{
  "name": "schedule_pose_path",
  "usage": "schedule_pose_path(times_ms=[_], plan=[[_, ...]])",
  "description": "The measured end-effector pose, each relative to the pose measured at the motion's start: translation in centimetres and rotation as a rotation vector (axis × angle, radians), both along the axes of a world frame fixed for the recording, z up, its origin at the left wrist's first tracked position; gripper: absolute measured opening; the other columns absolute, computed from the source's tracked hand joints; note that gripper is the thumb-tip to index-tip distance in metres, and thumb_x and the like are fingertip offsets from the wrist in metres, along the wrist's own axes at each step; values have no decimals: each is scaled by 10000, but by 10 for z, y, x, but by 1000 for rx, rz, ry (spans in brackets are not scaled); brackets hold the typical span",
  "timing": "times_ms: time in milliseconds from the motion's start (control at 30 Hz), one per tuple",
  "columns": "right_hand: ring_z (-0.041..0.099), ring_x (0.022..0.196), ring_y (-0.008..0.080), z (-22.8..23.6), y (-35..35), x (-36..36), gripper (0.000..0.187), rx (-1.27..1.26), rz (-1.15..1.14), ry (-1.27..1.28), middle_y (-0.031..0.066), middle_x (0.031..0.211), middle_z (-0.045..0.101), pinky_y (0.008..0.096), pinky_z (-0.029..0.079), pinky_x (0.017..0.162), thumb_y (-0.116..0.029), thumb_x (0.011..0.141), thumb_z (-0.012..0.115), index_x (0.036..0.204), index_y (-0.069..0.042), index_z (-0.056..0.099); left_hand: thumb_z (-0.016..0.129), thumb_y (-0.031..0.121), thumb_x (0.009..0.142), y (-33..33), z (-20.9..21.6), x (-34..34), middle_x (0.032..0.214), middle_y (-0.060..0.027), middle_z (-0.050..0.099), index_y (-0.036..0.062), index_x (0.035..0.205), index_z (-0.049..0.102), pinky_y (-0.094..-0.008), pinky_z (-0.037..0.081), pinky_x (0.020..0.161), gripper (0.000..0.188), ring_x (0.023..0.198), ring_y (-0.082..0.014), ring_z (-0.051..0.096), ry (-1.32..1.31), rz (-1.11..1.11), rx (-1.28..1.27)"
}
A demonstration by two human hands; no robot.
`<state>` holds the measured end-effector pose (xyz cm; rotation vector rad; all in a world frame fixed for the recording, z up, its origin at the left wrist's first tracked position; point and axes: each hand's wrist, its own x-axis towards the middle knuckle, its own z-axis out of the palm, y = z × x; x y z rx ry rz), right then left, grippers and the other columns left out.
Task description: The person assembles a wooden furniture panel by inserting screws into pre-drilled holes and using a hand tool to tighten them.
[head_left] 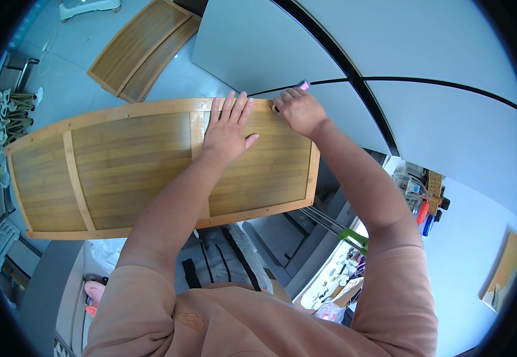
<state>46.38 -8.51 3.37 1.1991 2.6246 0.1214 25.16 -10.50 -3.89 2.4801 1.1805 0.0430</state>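
A long wooden panel [136, 172] with a lighter frame, crossbars and screws along its edges lies across in front of me. My left hand [230, 128] rests flat on it, fingers spread over the far frame edge beside a crossbar. At the panel's far right corner, my right hand [299, 111] is closed around a small tool with a pink end [304, 85]. A dark part of that tool shows by the fingers at the frame edge. Its middle is hidden in the fist, so its exact kind does not show.
Two more wooden boards [142, 50] lie on the tiled floor at the far left. Tall pale cabinet doors [288, 44] stand close beyond my right hand. A grey bag [214, 262] is below the panel's near edge. Shelves with small items [419, 196] are at the right.
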Motion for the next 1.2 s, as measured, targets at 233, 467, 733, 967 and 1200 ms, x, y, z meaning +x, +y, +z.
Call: schedule_pose_path(times_ms=[233,467,733,967,1200], plan=[[681,703,319,-7,-12,-41,365,-359,-978,91,178,720,678,390,564,699,-330,936,570,818,8,640,508,575,889,0,-1,-4,1573,-67,198,118,1528,192,-517,42,1186,846,1467,-272,115,6,6,11],[691,815,275,-4,-15,-38,319,-341,-854,38,167,871,703,400,536,763,-314,930,565,903,-11,663,500,581,893,1,-1,-6,1576,-65,186,118,1529,189,-518,42,1186,846,1467,-270,108,10,-1,-7],[683,763,314,2,-9,-35,367,-342,-633,-31,168,803,693,403,535,710,-359,935,542,906,-10,651,478,584,903,1,0,-4,1578,-67,175,119,1533,165,-511,39,1188,844,1468,-271,99,29,-2,-2],[687,789,309,-7,-11,-34,450,-360,-1068,114,203,829,693,402,540,748,-390,954,509,896,27,669,476,589,903,2,4,-2,1581,-67,169,120,1534,161,-513,32,1188,847,1470,-272,93,39,-12,-19],[683,856,296,6,-2,-46,379,-443,-760,-129,183,871,700,392,535,766,-315,976,473,888,3,660,472,589,905,2,2,-4,1586,-66,157,119,1534,163,-513,29,1187,844,1472,-273,86,53,-10,-19]])
